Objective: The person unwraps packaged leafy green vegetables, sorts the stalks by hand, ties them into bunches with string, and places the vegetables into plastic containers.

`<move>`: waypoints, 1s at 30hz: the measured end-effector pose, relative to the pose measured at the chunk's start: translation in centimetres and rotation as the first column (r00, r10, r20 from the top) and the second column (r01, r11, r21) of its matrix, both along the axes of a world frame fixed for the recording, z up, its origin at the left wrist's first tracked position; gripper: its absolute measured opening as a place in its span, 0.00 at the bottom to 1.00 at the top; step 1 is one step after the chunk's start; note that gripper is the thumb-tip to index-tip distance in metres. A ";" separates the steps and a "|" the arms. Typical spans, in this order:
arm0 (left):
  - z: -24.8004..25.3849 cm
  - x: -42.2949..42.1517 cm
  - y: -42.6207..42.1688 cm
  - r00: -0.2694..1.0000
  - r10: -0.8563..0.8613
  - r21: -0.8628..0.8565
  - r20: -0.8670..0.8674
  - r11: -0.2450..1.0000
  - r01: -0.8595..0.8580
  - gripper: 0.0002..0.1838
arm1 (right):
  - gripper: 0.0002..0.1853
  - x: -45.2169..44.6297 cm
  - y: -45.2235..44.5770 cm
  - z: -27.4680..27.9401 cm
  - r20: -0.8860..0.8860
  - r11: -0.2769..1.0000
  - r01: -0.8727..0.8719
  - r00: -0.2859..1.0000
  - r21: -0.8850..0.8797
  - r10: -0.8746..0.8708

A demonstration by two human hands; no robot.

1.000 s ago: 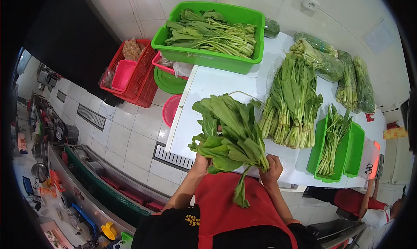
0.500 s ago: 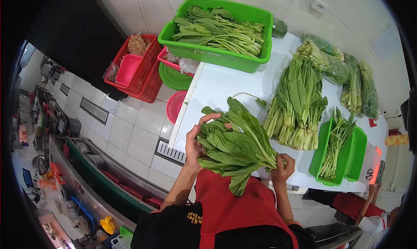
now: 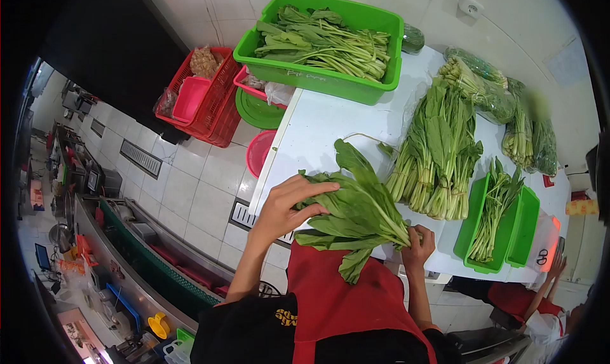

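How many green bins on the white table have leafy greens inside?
2: a large tub at the far left of the table, and a smaller bin just right of the bundled greens. No others show; none seems hidden.

I'm in a commercial kitchen lol
Bulk greens on the white table, floor drain left of it
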State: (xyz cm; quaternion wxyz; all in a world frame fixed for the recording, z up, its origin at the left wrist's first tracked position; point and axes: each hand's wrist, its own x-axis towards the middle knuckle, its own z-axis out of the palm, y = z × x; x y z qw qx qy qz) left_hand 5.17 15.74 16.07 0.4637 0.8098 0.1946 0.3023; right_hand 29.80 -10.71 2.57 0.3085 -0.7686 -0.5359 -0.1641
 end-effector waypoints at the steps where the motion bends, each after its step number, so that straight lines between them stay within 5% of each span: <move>1: 0.3 -0.1 0.4 0.990 -0.048 0.153 -0.132 0.986 0.068 0.23 | 0.24 0.2 0.0 0.2 0.013 0.999 -0.026 1.000 -0.021 0.026; 5: -0.2 -0.2 1.5 0.970 -0.046 0.469 -0.238 0.869 0.157 0.11 | 0.25 0.7 -0.2 0.8 0.000 0.994 -0.039 0.999 -0.101 0.040; 7: -0.3 -0.3 2.0 0.961 -0.071 0.488 -0.266 0.850 0.197 0.08 | 0.24 1.1 -0.2 1.0 -0.032 0.983 -0.043 0.999 -0.178 0.038; 9: -1.3 -0.5 2.3 0.945 -0.208 0.178 -0.254 0.950 0.257 0.12 | 0.24 1.4 -0.2 1.4 -0.040 0.977 -0.064 0.998 -0.204 0.057; 10: -1.8 -0.6 2.1 0.944 -0.211 0.180 -0.254 0.949 0.261 0.12 | 0.24 1.6 -0.1 1.6 -0.045 0.970 -0.087 0.996 -0.228 0.078; 11: -2.2 -0.7 1.7 0.950 -0.253 -0.283 -0.184 0.939 0.195 0.14 | 0.24 1.8 0.0 1.7 -0.046 0.971 -0.083 0.996 -0.226 0.074; 12: -2.4 -0.7 1.3 0.959 -0.261 -0.689 -0.105 0.715 0.119 0.17 | 0.25 1.9 0.0 1.8 -0.042 0.967 -0.107 0.994 -0.230 0.100; 13: -2.3 -0.6 1.3 0.956 -0.272 -0.687 -0.107 0.716 0.127 0.17 | 0.25 2.0 0.0 1.9 -0.037 0.965 -0.127 0.992 -0.231 0.122; 15: -1.9 -0.1 1.4 0.992 -0.104 -0.854 -0.076 0.520 -0.012 0.14 | 0.24 1.7 0.2 2.5 -0.061 0.961 -0.127 0.991 -0.247 0.116; 16: -1.8 0.5 2.1 0.953 -0.058 -0.791 0.297 0.545 0.280 0.07 | 0.24 1.6 0.1 2.7 -0.085 0.954 -0.141 0.989 -0.265 0.122; 18: 0.8 0.4 4.4 0.861 0.386 -0.865 0.330 0.489 0.113 0.09 | 0.23 1.9 -0.8 1.4 -0.070 0.967 -0.101 0.994 -0.233 0.087; 20: 2.2 0.7 6.7 0.800 0.294 -0.736 0.523 0.629 0.250 0.14 | 0.22 2.8 -1.8 1.2 -0.057 0.977 -0.086 0.995 -0.195 0.076; 21: 3.2 2.7 5.8 0.842 0.246 -0.724 0.481 0.653 0.223 0.17 | 0.21 2.7 -1.8 1.5 -0.070 0.978 -0.083 0.995 -0.191 0.071; 23: 4.2 7.8 2.8 0.958 0.036 -0.696 0.284 0.695 0.180 0.12 | 0.20 2.6 -1.9 0.8 -0.117 0.962 -0.080 0.992 -0.260 0.051; 25: 6.8 13.5 -2.3 0.965 -0.247 -0.556 -0.087 0.816 0.159 0.13 | 0.20 2.3 -1.7 1.4 -0.122 0.962 -0.050 0.992 -0.267 0.018; 27: 7.5 18.5 -7.9 0.918 -0.387 -0.722 -0.090 0.660 0.208 0.16 | 0.21 1.8 -1.5 1.8 -0.111 0.942 -0.010 0.993 -0.335 -0.030; 28: 7.3 21.4 -9.4 0.779 -0.625 -0.726 0.049 0.514 0.457 0.21 | 0.21 1.7 -1.9 2.0 -0.102 0.943 0.013 0.994 -0.333 -0.050; 30: 6.3 26.5 -13.5 0.673 -0.720 -0.825 0.171 0.269 0.497 0.26 | 0.21 1.5 -2.1 2.1 -0.033 0.936 0.065 0.996 -0.345 -0.081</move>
